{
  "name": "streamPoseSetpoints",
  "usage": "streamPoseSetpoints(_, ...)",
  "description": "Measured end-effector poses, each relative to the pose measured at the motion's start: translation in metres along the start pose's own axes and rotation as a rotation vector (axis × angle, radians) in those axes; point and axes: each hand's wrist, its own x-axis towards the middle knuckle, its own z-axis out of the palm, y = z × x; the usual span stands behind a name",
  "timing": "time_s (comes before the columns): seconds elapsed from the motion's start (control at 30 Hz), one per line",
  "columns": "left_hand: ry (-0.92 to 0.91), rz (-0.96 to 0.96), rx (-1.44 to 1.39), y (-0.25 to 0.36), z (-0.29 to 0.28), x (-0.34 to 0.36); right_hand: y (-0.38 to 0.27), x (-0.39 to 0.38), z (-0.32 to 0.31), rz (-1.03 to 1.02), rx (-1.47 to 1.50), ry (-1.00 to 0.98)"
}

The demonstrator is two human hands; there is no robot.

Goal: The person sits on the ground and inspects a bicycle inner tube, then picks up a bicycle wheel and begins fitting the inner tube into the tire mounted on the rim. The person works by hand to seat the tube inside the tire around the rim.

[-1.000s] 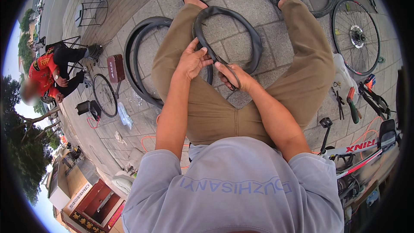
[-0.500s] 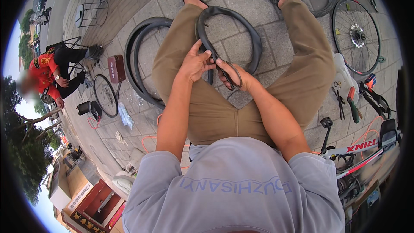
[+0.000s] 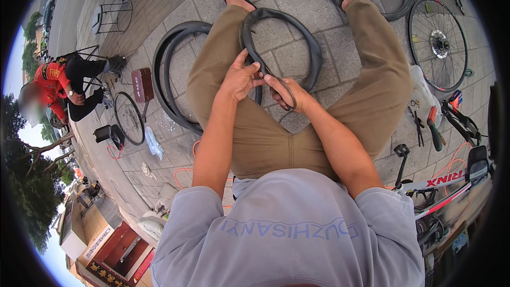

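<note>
While the black inner tube (image 3: 313, 48) loops limp over the paving between the seated person's knees, both hands work its near end: the left hand (image 3: 240, 78) pinches the rubber, and the right hand (image 3: 291, 95) grips a folded stretch just beside it. By the look of it, the tube is out and under inspection; refitting is not yet done. A bare tyre (image 3: 166, 82) lies at the left, a spoked wheel (image 3: 438, 42) and pliers (image 3: 417, 127) at the right.
</note>
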Motion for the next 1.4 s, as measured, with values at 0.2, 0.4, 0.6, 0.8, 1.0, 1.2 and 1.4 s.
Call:
streamPoseSetpoints(0.2,0.080,-0.012,-0.016,0.014,0.012,0.000,0.001,0.002,-0.002,0.017,-0.077,0.063)
streamPoseSetpoints(0.4,0.113,-0.012,0.148,0.025,-0.014,0.033,0.005,0.003,-0.005,0.045,-0.110,0.058)
streamPoseSetpoints(0.6,0.106,-0.024,0.195,0.030,-0.013,0.027,0.004,0.002,-0.005,0.039,0.015,-0.034)
streamPoseSetpoints(0.8,0.083,-0.029,0.172,0.016,-0.012,0.019,-0.003,0.001,-0.003,0.061,0.054,-0.073)
streamPoseSetpoints(1.0,0.039,-0.016,0.109,0.011,-0.016,0.019,-0.003,0.002,-0.004,0.077,0.096,-0.092)
streamPoseSetpoints(1.2,0.011,-0.006,0.093,0.011,-0.019,0.019,0.002,0.005,-0.004,0.074,0.182,-0.140)
streamPoseSetpoints(1.4,0.027,-0.003,0.075,0.012,-0.015,0.015,0.003,0.005,-0.003,0.074,0.194,-0.146)
